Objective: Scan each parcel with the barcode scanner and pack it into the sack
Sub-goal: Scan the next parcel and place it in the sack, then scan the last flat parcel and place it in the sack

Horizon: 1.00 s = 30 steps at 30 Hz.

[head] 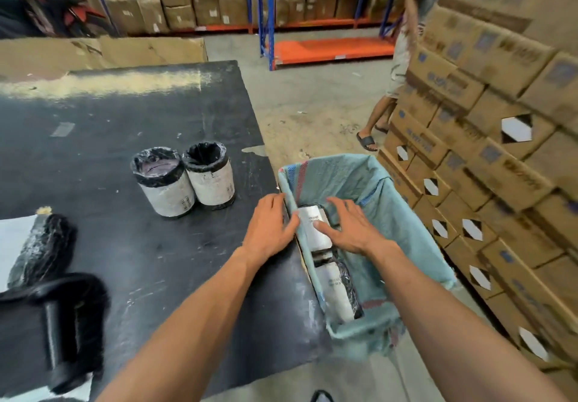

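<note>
Parcel in hand: a cylindrical parcel (pixel 313 226) with a white label and black wrap lies on its side at the mouth of the sack, between the two hands.
Sack: a light blue-green woven sack (pixel 406 214) stands open just beside the right edge of the table, its rim folded outward; a red and blue stripe runs along the near-left corner.
Second parcel in sack: another wrapped parcel (pixel 336 289) lies deeper in the sack, nearer the camera, just below the first.
Left hand: the left hand (pixel 269 226) rests at the sack's left rim, fingers straight and spread, fingertips against the side of the upper parcel.
Right hand: the right hand (pixel 350 229) reaches into the sack with fingers straight and splayed, thumb lying on the parcel's label; it presses rather than grips.
Table: a scuffed black table (pixel 125 139) fills the left of the view.
Waiting parcels: two upright cylindrical parcels (pixel 184 179) stand touching each other on the table, well apart from the sack.
Scanner: a blurred black object (pixel 56 323) lies at the near-left table edge; whether it is the barcode scanner I cannot tell.
Surroundings: stacked cartons (pixel 500 120) rise on the right, and a person's legs in sandals (pixel 375 120) show beside them.
</note>
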### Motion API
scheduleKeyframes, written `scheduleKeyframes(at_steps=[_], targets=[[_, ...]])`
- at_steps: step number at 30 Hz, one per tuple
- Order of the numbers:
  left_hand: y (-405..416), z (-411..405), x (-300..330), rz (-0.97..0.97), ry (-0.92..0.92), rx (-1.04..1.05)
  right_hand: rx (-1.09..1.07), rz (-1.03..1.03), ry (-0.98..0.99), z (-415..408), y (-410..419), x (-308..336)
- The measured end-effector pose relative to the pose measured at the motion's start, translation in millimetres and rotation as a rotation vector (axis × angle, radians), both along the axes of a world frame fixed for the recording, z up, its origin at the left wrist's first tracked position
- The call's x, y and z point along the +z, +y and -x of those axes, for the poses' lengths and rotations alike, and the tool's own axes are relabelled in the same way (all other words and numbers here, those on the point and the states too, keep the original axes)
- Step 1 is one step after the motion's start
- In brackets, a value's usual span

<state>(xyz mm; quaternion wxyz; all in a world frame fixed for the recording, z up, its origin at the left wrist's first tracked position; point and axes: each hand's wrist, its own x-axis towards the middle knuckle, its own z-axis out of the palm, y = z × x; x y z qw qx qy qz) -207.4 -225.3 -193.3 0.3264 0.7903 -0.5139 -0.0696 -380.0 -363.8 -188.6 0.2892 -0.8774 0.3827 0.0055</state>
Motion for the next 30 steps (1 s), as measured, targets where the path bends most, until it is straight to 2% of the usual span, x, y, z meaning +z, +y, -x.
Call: scheduleKeyframes(at_steps=[4,9,16,21,25,28,30], targets=[[35,-29,27,0.09,-0.148,-0.04,0.035,0.061,-0.071,-28,38,35],[94,-80,57,0.26,-0.223,0.028,0.158,0.128,-0.14,-89,99,70],[202,-183,69,0.363,-0.434,0.273,0.4,0.077,-0.201,-191,205,91],[295,-252,65,0.146,-0.322,0.585,0.455,0.032,-0.145,-252,278,88],[349,-284,57,-0.235,-0.18,0.779,0.452,-0.013,0.019,-282,323,79],[368,-296,51,-0.413,0.115,0.777,0.455,-0.042,0.121,-290,346,71],[373,-306,48,-0.475,0.215,0.744,0.432,-0.061,0.148,-291,356,64]])
